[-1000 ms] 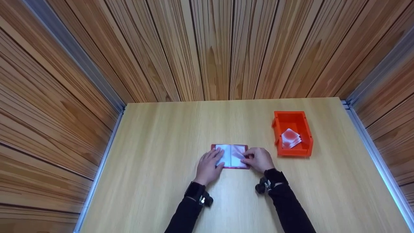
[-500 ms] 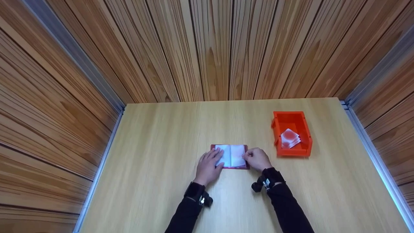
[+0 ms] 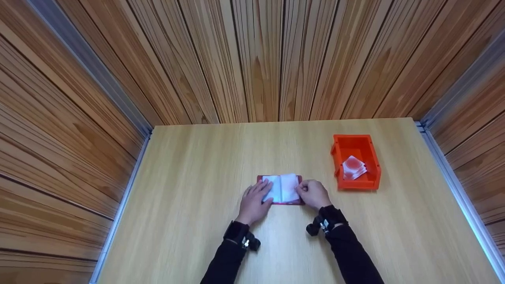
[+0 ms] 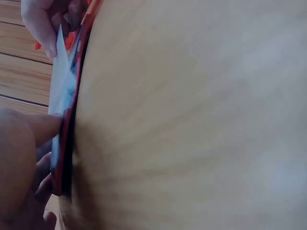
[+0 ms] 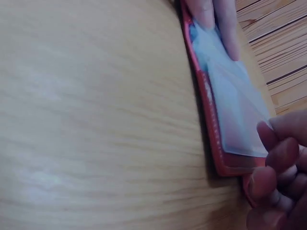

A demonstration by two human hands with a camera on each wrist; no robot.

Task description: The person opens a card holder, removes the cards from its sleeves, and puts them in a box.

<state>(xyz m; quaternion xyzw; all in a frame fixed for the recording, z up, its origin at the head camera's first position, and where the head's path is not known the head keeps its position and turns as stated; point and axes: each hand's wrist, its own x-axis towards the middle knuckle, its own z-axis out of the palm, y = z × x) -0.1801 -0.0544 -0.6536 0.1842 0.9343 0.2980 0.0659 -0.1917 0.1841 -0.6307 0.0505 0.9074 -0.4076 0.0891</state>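
A small red card holder (image 3: 293,203) lies spread open on the table, its translucent plastic sleeves (image 3: 289,188) showing. My left hand (image 3: 254,201) rests with its fingers spread over the left-hand sleeve. At the right side, my right hand (image 3: 314,194) pinches the outer edge of a sleeve between thumb and finger. That sleeve (image 5: 240,108) is lifted a little off the red cover (image 5: 213,129) in the right wrist view, and looks faintly pink. From the left wrist view the raised sleeve (image 4: 60,79) stands at an angle above the holder. Whether a card is inside it, I cannot tell.
An orange-red open bin (image 3: 357,144) stands to the right, beyond my right hand. Several white cards with red circles (image 3: 353,168) lie in it. Wood-panelled walls (image 3: 260,59) enclose the back and sides of the light wooden table (image 3: 197,165).
My right hand has shifted slightly left and keeps its pinch on the sleeve, which now lies smoother and rises a little past the holder's top edge. The left hand has stayed put.
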